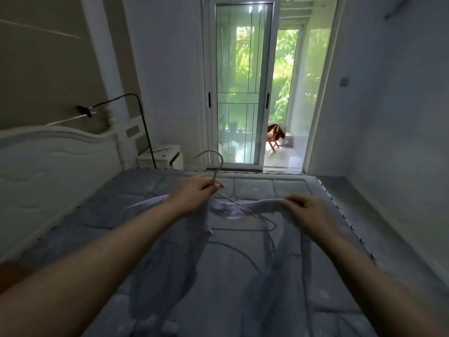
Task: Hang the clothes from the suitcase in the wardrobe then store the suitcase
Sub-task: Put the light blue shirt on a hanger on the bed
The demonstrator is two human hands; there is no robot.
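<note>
Left hand (198,189) pinches the hanger (220,181) just under its hook, hook up. Shirt (218,244) lies flat on the bed (136,190), w/ the hanger's wire partly inside its neck. Right hand (305,206) pinches the shirt's shoulder. Glass door (240,83) is far behind.

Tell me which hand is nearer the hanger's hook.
Left. The left hand pinches the hanger just below its hook; the right hand is off to the side, gripping the garment's shoulder.
</note>
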